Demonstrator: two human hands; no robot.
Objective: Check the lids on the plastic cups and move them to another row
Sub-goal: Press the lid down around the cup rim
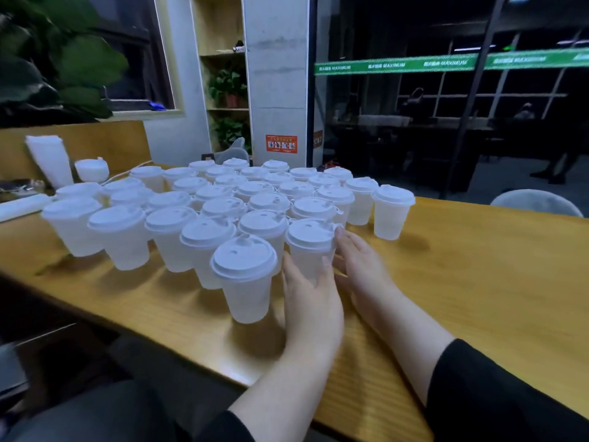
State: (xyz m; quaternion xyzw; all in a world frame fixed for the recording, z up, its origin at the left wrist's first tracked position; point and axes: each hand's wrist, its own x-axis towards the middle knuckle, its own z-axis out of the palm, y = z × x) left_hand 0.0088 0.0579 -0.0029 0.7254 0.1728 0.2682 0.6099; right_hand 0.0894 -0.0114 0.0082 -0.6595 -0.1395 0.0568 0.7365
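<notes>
Several white plastic cups with white lids stand in rows on a wooden table (462, 282). My left hand (310, 301) grips the lower body of one lidded cup (310, 247) at the near right of the group, thumb on its right side. My right hand (360, 263) lies against the same cup's right side, fingers fairly straight, fingertips reaching up to the lid rim. Just left of it, the nearest cup (245, 275) stands alone in front. One cup (391, 212) stands apart at the right end of the rows.
A stack of spare cups (51, 161) and a small stack of lids (92, 170) sit at the table's far left. A grey chair back (535, 202) shows beyond the table's right edge. Bare wood lies to the right of the cups.
</notes>
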